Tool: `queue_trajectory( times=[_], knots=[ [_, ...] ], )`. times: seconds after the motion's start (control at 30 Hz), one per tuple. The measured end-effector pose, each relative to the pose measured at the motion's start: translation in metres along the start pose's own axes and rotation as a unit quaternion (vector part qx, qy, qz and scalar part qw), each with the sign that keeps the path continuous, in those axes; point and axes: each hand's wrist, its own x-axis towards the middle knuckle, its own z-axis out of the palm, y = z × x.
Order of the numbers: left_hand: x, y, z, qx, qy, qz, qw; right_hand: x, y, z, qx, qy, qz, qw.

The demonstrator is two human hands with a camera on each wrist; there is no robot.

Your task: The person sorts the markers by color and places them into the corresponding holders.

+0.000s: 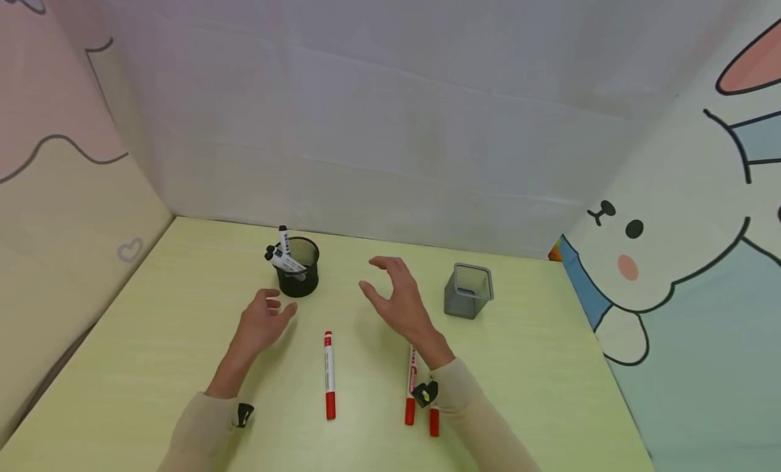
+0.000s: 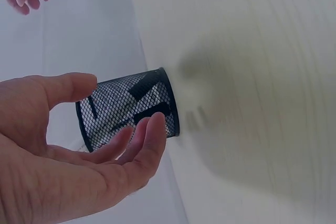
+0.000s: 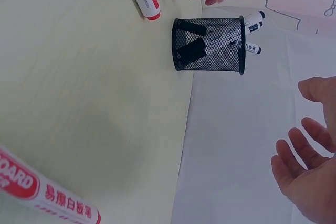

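My left hand (image 1: 261,324) hovers just in front of a round black mesh pen cup (image 1: 303,281), fingers relaxed and thumb apart. Several whiteboard markers with black caps (image 1: 283,258) lean in that cup, their ends above the rim. In the left wrist view the thumb and fingertips overlap the cup's mesh wall. To the right, my right hand (image 1: 399,302) is held in the air with nothing in it, thumb and fingers spread. It sits between the black cup and a square grey mesh pen holder (image 1: 468,292).
One red whiteboard marker (image 1: 330,377) lies on the table between the arms. Two more, a red marker (image 1: 411,390) and another red marker (image 1: 434,421), lie partly hidden under the right forearm. A white wall panel (image 1: 390,133) stands behind the table.
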Motion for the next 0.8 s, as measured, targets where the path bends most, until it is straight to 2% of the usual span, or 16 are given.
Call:
queue_trajectory(
  times=[0.23, 0.57, 0.8],
  knots=[
    [-0.018, 0.009, 0.004, 0.014, 0.001, 0.013, 0.9998, -0.009, 0.009, -0.023, 0.006, 0.03, -0.007, 0.9995],
    [-0.035, 0.021, 0.015, 0.024, 0.015, 0.039, 0.9988, -0.019, 0.022, -0.054, 0.019, 0.056, -0.003, 0.9983],
    [-0.046, 0.027, 0.028, 0.036, 0.018, 0.052, 0.9979, -0.026, 0.031, -0.073, -0.021, 0.07, -0.005, 0.9973]
  ],
)
